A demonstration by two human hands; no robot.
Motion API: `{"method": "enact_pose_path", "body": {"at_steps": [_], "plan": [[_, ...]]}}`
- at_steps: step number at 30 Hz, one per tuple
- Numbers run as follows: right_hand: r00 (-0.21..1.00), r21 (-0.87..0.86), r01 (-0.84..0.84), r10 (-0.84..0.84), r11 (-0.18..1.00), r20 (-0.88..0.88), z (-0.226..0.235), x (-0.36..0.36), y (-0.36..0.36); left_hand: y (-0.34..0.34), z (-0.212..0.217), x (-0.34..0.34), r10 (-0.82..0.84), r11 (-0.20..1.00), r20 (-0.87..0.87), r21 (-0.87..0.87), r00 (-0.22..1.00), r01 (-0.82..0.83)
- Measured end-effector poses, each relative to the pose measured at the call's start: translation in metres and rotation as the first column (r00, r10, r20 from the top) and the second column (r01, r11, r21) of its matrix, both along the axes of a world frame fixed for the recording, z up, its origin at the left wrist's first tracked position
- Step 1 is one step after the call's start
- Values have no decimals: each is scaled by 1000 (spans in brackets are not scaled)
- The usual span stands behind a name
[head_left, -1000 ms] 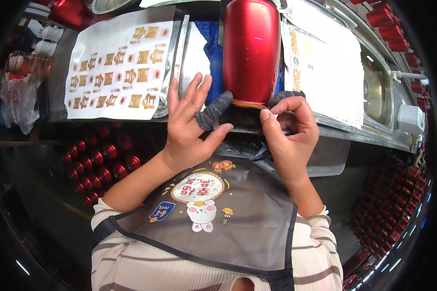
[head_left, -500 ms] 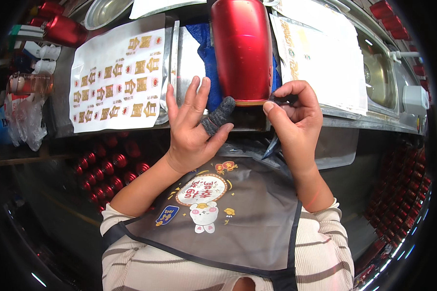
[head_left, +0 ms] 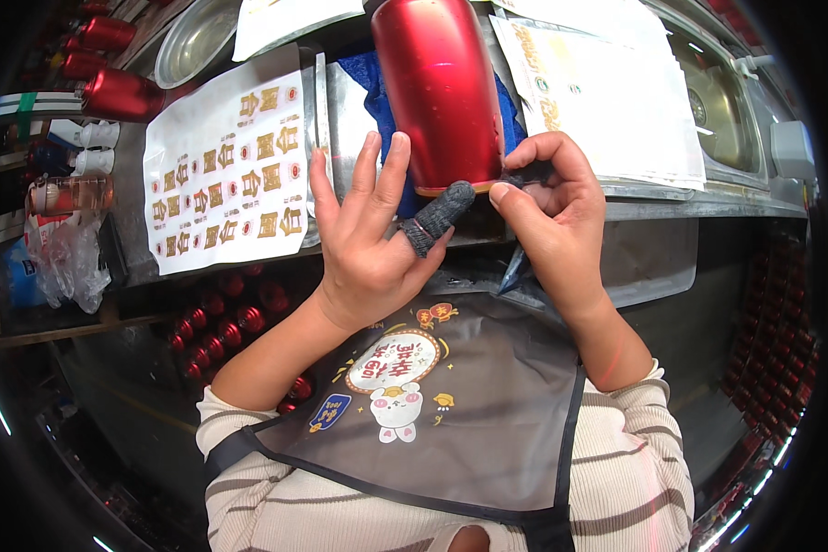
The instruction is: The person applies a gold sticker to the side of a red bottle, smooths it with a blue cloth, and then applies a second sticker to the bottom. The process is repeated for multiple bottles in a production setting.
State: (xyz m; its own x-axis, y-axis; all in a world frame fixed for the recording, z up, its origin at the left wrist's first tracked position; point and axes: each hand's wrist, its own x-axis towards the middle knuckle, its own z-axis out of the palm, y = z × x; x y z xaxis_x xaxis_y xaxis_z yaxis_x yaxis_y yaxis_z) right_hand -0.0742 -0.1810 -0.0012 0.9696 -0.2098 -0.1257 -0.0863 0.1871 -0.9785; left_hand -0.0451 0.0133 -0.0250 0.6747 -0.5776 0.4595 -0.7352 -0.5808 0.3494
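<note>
A glossy red metallic bottle (head_left: 440,87) lies on a blue cloth (head_left: 363,74), its gold-edged end toward me. My left hand (head_left: 363,244) is open, its fingers spread and raised. A dark grey knitted finger cover (head_left: 440,219) sits on its index finger, whose tip is at the bottle's near rim. My right hand (head_left: 561,207) is closed in a pinch at the right of that rim. Something dark shows between its fingers, too hidden to name. Below that hand, a pointed, dark, shiny piece (head_left: 513,272) sticks out; its other end is hidden.
To the left lies a white sheet of gold-printed decals (head_left: 225,175). More printed sheets (head_left: 607,110) are stacked at the right beside a metal sink (head_left: 722,110). A metal bowl (head_left: 193,51) and red bottles (head_left: 124,95) stand far left. Several red pieces (head_left: 213,336) are below the bench.
The whole view has shifted a little, with the bottle now farther left and slightly tilted. My left index fingertip has come closer to my right thumb along the rim.
</note>
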Motion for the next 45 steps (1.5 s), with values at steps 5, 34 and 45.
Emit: {"method": "enact_pose_path", "body": {"at_steps": [5, 34, 45], "plan": [[998, 7, -31, 31, 1000, -46, -2, 0, -2, -2, 9, 7, -48, 997, 22, 66, 999, 47], [984, -458, 42, 42, 888, 173, -31, 1, 10, 4, -23, -6, 31, 995, -20, -94, 999, -33], [972, -483, 120, -4, 867, 233, -27, 1, 11, 11, -13, -9, 16, 1000, -16, -4, 1000, -16]]}}
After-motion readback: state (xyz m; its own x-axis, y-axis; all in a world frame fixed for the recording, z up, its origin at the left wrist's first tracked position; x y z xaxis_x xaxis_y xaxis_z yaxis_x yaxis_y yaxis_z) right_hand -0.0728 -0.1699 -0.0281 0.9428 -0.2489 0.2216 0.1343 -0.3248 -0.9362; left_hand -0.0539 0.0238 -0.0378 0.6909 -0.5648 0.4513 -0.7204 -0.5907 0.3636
